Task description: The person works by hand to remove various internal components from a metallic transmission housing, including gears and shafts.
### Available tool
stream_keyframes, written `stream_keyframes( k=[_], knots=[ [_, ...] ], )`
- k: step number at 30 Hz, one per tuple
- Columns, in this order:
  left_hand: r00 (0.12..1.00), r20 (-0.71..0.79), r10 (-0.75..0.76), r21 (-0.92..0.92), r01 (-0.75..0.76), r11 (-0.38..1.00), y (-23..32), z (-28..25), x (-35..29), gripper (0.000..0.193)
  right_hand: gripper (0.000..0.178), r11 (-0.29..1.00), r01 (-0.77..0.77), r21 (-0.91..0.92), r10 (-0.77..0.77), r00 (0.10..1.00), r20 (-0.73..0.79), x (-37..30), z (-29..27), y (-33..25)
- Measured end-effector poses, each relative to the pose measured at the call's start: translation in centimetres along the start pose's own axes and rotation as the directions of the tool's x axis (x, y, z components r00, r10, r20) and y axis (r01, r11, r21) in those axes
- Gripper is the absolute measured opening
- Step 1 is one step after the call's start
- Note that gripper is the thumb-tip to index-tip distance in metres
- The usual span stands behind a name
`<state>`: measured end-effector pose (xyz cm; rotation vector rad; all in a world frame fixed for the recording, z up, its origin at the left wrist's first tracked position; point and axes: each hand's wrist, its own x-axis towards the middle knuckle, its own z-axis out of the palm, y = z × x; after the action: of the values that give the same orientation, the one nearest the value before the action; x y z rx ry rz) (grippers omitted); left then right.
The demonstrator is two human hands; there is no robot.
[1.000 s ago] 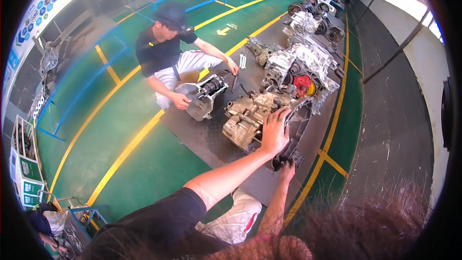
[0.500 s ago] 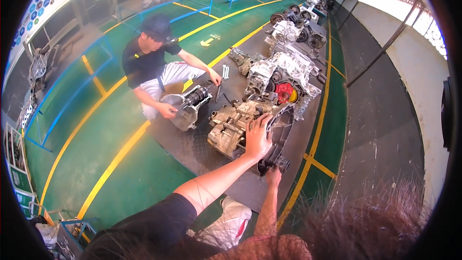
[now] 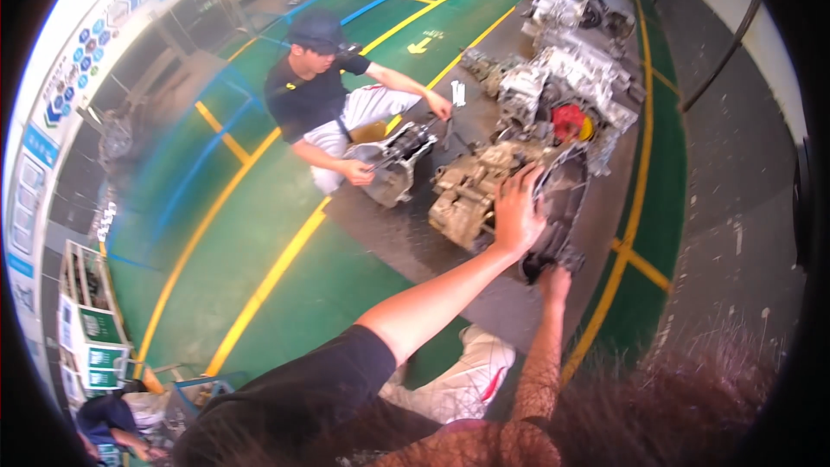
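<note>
View swung left; left hand point(image 3: 520, 214) spread on one dark casing point(image 3: 566, 193), right hand point(image 3: 554, 282) at near end, grip unclear.

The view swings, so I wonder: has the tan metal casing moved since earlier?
No, the tan metal casing shows no clear shift against the yellow painted floor line.

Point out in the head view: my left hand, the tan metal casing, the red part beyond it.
Left hand point(image 3: 520, 218): head view, back of the hand.
Tan metal casing point(image 3: 468, 190): head view, middle of its ribbed body.
Red part point(image 3: 568, 123): head view, middle of its visible face.
</note>
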<state>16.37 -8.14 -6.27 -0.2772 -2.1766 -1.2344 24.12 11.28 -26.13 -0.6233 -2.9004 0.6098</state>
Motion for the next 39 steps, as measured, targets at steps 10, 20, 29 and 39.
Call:
stream_keyframes(
  k=[10,20,29,39],
  knots=[
    [1.000,0.009,0.001,0.019,-0.002,1.000,0.4,0.0,-0.1,0.060,0.035,0.998,0.020,0.056,-0.016,0.998,-0.064,-0.4,-0.3,-0.4],
    [0.999,-0.032,0.044,0.004,-0.044,0.999,-0.4,1.2,0.0,0.048,0.043,0.977,-0.119,0.176,0.123,0.992,-0.008,-0.7,0.2,0.8],
    [0.999,0.000,0.046,0.059,-0.046,0.997,0.0,0.7,0.0,0.052,0.050,0.915,-0.246,0.320,0.239,0.969,0.060,-0.8,-0.9,0.6],
    [0.999,-0.023,0.048,0.047,-0.047,0.998,0.3,0.4,-0.1,0.053,0.054,0.855,-0.219,0.471,0.217,0.974,0.060,0.1,0.3,2.4]
  ],
)
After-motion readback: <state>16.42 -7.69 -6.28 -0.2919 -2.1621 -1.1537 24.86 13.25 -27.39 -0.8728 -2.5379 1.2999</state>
